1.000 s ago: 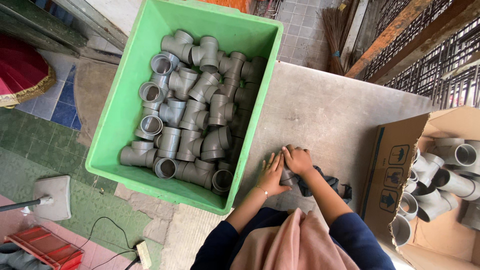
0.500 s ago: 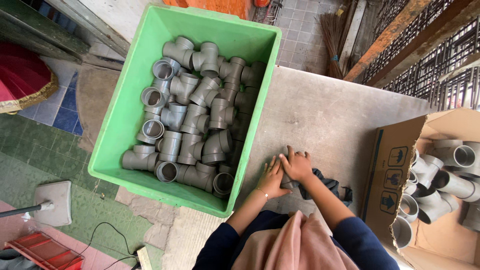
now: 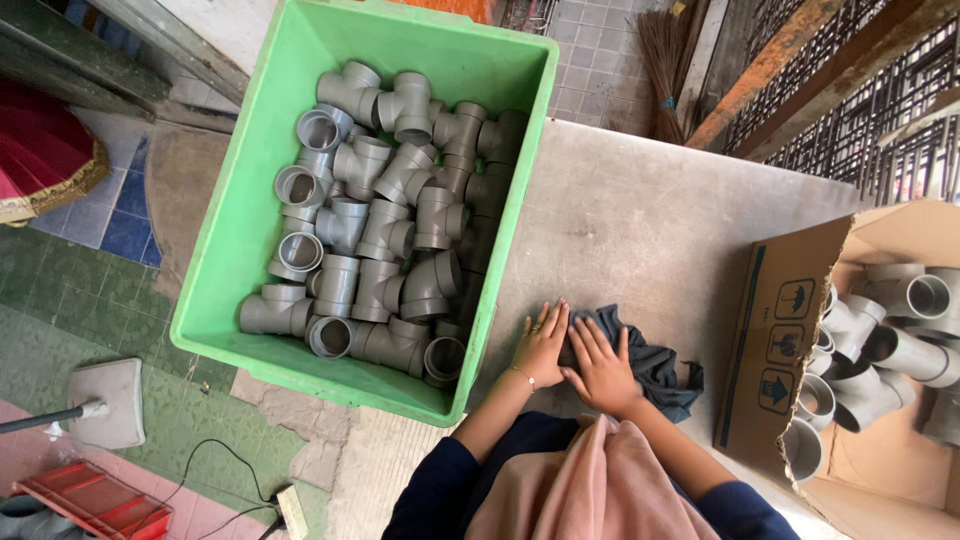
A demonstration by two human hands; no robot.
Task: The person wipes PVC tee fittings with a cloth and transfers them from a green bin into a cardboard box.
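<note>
Dark grey cloth [image 3: 650,362] lies crumpled on the grey table top [image 3: 640,220], near edge, just right of the hands. Left hand [image 3: 541,345] flat on the table, fingers spread and released, palm down, its side touching the cloth's left end. Right hand [image 3: 603,365] also flat, fingers [image 3: 590,335] extended, pressing on the cloth's left part; not clenched, nothing pinched. Both hands side by side, touching or nearly so.

Step in hand, as a judgement: hands pressing or smoothing the rag on the table, no pipe fitting held. A next move would likely need fingers to close on the cloth or reach sideways for a fitting; either reach is short.

Around: green plastic crate [image 3: 250,240] left of the hands, hanging over the table's left edge, filled with grey tee pipe fittings [image 3: 385,250] piled loosely, openings pointing various ways. Cardboard box [image 3: 775,350] at right, flap open toward the table, more grey fittings [image 3: 900,320] inside. Crate wall is just beside the left hand; box flap sits near the cloth's right end, so working room is narrow between the two.

Far side: broom [image 3: 672,60] leaning, orange beam [image 3: 770,65], metal grating. Floor left: tiled, red object [image 3: 40,150], mop-like pad [image 3: 105,400], red tray [image 3: 95,500], cable.
</note>
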